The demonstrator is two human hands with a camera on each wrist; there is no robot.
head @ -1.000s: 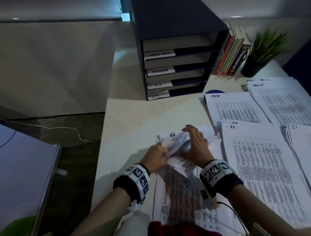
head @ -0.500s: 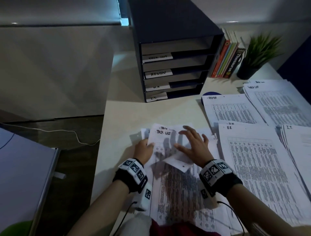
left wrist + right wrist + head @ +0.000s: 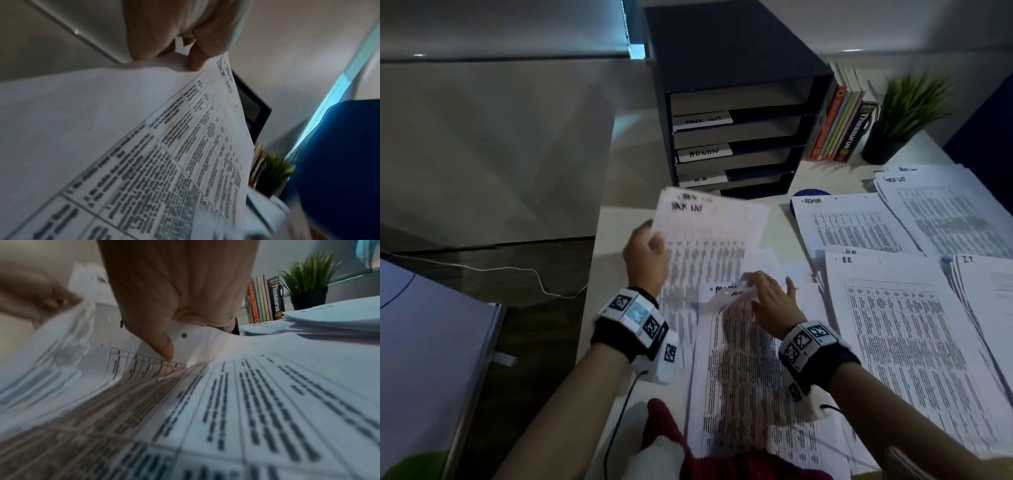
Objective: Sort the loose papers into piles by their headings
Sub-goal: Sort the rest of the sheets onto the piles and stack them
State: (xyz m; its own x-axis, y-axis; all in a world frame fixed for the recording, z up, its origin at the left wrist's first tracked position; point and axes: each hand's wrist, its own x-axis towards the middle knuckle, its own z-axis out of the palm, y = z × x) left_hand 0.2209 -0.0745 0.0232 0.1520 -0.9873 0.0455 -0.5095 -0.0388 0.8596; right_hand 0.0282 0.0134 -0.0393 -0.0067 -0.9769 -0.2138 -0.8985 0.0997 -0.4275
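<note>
My left hand (image 3: pixel 650 236) pinches the left edge of a few sheets headed TASK LIST (image 3: pixel 715 240) and holds them lifted above the desk; in the left wrist view the fingers (image 3: pixel 195 60) clamp the top corner of these TASK LIST sheets (image 3: pixel 185 146). My right hand (image 3: pixel 756 284) rests on the loose pile (image 3: pixel 750 377) in front of me. Its thumb (image 3: pixel 164 345) and fingers pinch the curled top edge of a sheet headed H.R (image 3: pixel 732 296). An ADMIN heading shows just under that edge. Sorted piles lie to the right: ADMIN (image 3: pixel 852 226), TASK LIST (image 3: pixel 945 212), H.R (image 3: pixel 911 342), I.T (image 3: pixel 989 284).
A dark file tray (image 3: pixel 722 61) with labelled shelves stands at the back of the desk. Beside it are upright books (image 3: pixel 842 126) and a potted plant (image 3: pixel 904 113). The desk's left edge drops to a dark floor with a white cable (image 3: pixel 534 274).
My left hand has raised the TASK LIST sheets off the loose pile, up and toward the tray. My right hand stayed on the pile and now pinches the uncovered sheet's top edge.
</note>
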